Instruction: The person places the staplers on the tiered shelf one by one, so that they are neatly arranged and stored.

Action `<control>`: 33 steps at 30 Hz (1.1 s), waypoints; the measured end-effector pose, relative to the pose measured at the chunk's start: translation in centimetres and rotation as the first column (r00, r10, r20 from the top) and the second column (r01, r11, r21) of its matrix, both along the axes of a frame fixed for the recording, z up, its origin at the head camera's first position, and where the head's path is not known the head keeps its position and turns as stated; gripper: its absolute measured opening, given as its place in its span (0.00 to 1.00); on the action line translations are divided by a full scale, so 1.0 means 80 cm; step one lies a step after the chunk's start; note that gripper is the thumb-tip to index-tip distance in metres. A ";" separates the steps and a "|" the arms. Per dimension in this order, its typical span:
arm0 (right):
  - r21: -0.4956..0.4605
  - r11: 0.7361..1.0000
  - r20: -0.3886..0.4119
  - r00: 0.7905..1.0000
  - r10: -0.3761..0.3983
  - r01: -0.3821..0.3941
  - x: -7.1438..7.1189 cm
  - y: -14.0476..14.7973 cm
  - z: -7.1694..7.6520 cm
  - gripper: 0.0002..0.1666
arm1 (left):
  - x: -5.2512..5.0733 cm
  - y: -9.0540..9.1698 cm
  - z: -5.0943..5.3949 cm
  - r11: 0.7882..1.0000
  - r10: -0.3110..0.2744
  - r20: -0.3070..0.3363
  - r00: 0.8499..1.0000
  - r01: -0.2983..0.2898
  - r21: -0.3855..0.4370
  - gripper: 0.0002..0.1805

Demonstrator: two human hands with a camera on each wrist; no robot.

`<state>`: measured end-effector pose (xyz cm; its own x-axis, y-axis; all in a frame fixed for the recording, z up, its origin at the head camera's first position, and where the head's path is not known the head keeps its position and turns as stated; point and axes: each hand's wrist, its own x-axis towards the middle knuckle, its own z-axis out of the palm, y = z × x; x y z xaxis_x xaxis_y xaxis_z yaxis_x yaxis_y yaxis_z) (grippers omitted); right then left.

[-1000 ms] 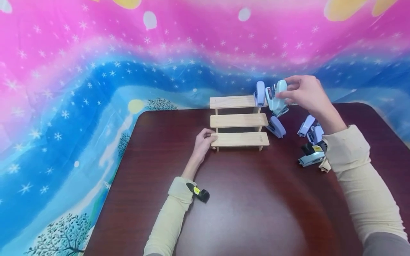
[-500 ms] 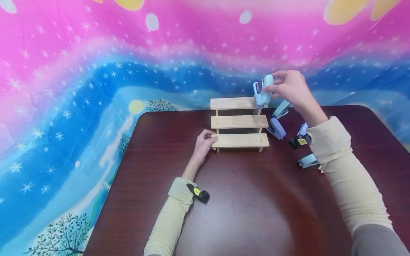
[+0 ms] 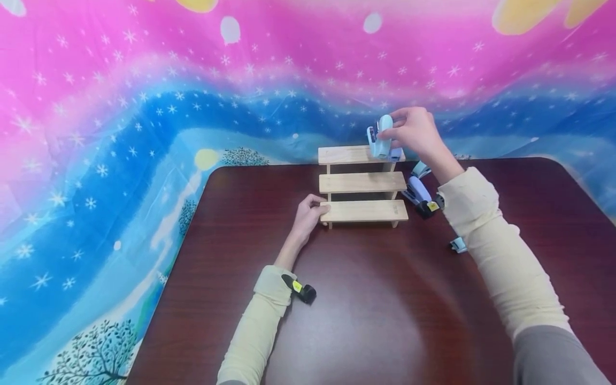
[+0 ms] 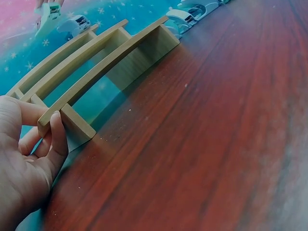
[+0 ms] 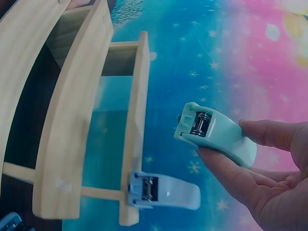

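A three-step wooden display rack stands near the back of the table. My left hand grips the left end of its lowest step, thumb on top; the left wrist view shows fingers curled at that corner. In my right hand is a mint-green stapler, pinched between thumb and fingers and held upright above the top step. In the right wrist view, a gap separates this stapler from the step. A purple stapler stands on the top step's right end, mostly hidden in the head view.
Right of the rack, another purple stapler and a mint stapler lie on the dark wooden table. The right sleeve partly covers a light-blue stapler. A patterned cloth hangs behind.
My right hand has carried the mint-green stapler leftward, from right of the standing purple stapler to the left of it, over the top step. The left hand keeps its grip on the rack.
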<state>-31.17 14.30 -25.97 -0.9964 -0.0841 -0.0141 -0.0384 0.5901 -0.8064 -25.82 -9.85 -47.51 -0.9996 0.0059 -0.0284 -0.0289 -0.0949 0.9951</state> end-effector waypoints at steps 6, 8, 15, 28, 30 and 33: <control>0.015 1.000 -0.005 1.000 0.004 -0.004 -0.011 -0.013 -0.008 0.37 | -0.003 0.002 0.004 1.000 -0.009 -0.009 1.000 0.009 0.010 0.12; 0.011 1.000 -0.007 1.000 0.002 -0.002 -0.015 -0.016 -0.011 0.36 | -0.004 0.002 0.005 1.000 -0.011 -0.010 1.000 0.011 0.007 0.12; 0.040 0.999 -0.009 1.000 -0.011 0.011 -0.025 -0.027 -0.025 0.34 | -0.004 0.000 0.003 1.000 -0.019 -0.010 1.000 0.018 -0.021 0.12; 0.092 0.995 -0.035 0.999 -0.037 0.040 -0.039 -0.042 -0.039 0.30 | -0.001 -0.002 -0.001 0.999 -0.026 -0.008 1.000 0.026 -0.039 0.13; 0.097 0.994 -0.060 0.997 -0.049 0.055 -0.038 -0.044 -0.042 0.28 | -0.001 -0.002 -0.002 0.999 -0.027 -0.004 1.000 0.027 -0.038 0.13; 0.095 0.993 -0.105 0.992 -0.064 0.074 -0.037 -0.047 -0.048 0.27 | -0.002 -0.003 -0.002 0.999 -0.024 -0.005 1.000 0.024 -0.038 0.13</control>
<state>-34.16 10.57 -29.78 -0.9964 -0.0179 0.0827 -0.0734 0.6707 -0.7381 -26.02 -10.06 -47.69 -0.9993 0.0291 -0.0232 -0.0248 -0.0561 0.9981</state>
